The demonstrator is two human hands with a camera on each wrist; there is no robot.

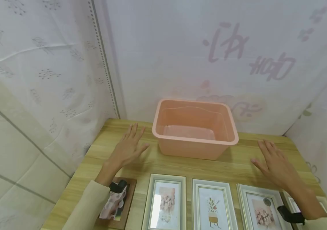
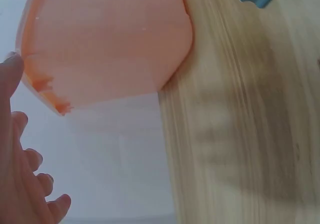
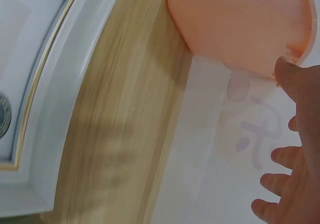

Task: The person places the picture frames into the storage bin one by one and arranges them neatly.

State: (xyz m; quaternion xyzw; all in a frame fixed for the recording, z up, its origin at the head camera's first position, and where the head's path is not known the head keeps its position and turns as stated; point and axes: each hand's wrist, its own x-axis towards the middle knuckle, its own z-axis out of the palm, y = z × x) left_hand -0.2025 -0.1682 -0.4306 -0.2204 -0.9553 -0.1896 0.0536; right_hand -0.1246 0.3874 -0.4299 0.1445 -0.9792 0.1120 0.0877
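Observation:
A pink plastic bin (image 1: 190,148) stands at the back of the wooden table, its inside visible and bare. To its left, my left hand (image 1: 127,150) hovers over the table with fingers spread, apart from the bin. On the other side my right hand (image 1: 277,163) is held above the wood, fingers extended and holding nothing. Both wrist views show the bin's side wall (image 2: 100,44) beyond the thumb, with a gap that is hard to judge there. Below the right hand lies a white picture frame (image 1: 262,204) with a round dark disc on it.
Along the near side lie a brown picture frame (image 1: 130,199), partly under the left wrist, a cream frame (image 1: 182,201), a white frame with a plant picture (image 1: 229,204), and another frame (image 1: 323,201) by the right wrist. Printed white cloth (image 1: 152,57) hangs behind and beside the table.

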